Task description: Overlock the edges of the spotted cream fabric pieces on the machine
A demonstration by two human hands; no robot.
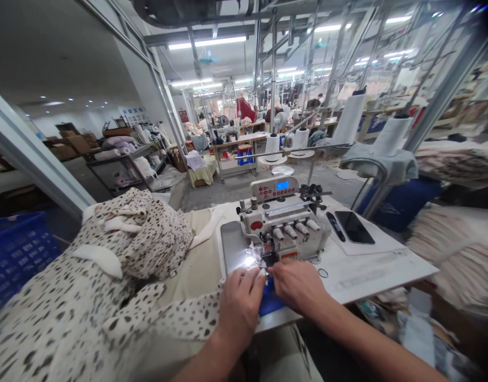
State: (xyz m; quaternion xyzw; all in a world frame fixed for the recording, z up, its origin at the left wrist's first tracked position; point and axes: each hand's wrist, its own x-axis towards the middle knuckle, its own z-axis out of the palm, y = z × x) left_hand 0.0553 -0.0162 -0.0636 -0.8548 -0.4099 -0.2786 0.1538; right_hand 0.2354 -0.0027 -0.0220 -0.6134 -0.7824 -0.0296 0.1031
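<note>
An overlock sewing machine (pixel 281 225) stands on the white table, its lamp lighting the needle area. Just in front of the needle, my left hand (pixel 242 300) has its fingers pressed together on the edge of a cream fabric with black spots (pixel 188 318). That fabric trails off to the left into a large heap. My right hand (pixel 295 284) is closed in a pinch beside the presser foot, almost touching the left fingertips. What the right fingers hold is hidden. A blue patch (pixel 271 298) of the machine front shows between the hands.
A phone (pixel 354 227) and a dark pen-like tool (pixel 335 226) lie right of the machine. White thread cones (pixel 349 119) stand behind it. A blue crate (pixel 21 254) is at far left. Stacked pale fabric (pixel 459 254) rises at right.
</note>
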